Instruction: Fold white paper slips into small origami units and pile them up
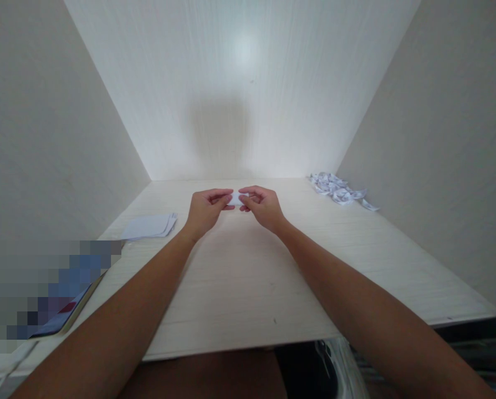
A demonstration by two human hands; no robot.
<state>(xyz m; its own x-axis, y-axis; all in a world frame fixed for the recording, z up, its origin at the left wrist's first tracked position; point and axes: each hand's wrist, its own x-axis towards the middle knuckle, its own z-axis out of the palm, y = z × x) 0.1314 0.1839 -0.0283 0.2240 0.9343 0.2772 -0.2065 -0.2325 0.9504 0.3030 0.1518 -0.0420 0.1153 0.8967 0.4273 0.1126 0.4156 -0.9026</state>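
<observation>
A small piece of white paper is held up over the middle of the desk, between both hands. My left hand pinches its left end between thumb and fingers. At the other end, my right hand has its thumb and fingers closed on the same paper. The fingers cover both ends, so only the middle part shows. How the paper is folded cannot be made out.
A stack of white paper sheets lies on the desk at the left. Crumpled white paper strips are heaped at the back right. A partly blurred-out tablet-like device leans by the left wall, with a cable near it. Panels enclose three sides.
</observation>
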